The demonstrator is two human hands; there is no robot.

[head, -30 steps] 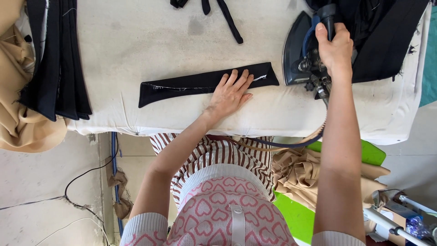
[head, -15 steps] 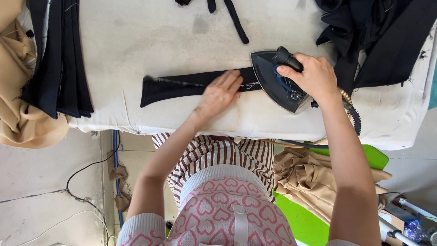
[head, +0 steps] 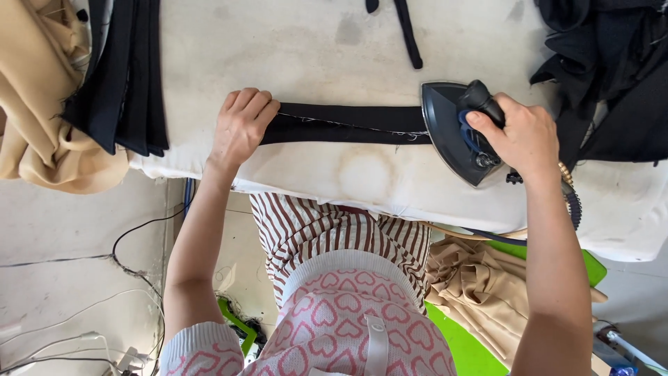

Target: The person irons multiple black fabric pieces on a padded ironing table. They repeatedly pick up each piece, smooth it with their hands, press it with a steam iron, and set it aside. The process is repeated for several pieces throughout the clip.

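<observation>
A long black fabric strip (head: 348,125) lies flat across the white padded ironing table (head: 292,49). My left hand (head: 242,125) presses down on the strip's left end, fingers curled over it. My right hand (head: 518,136) grips the black handle of a dark iron (head: 451,136), whose pointed nose rests on the strip's right end. A coiled cord runs from the iron past my right wrist.
Folded black pieces (head: 118,76) and tan cloth (head: 35,90) hang at the table's left edge. A heap of black fabric (head: 612,63) lies at the right, a thin black strap (head: 407,31) at the top. More tan cloth (head: 480,285) sits on a green surface below. Cables cross the floor.
My left hand has slid from the strip's middle to its left end. My right hand brought the iron from the right side onto the strip's right end.
</observation>
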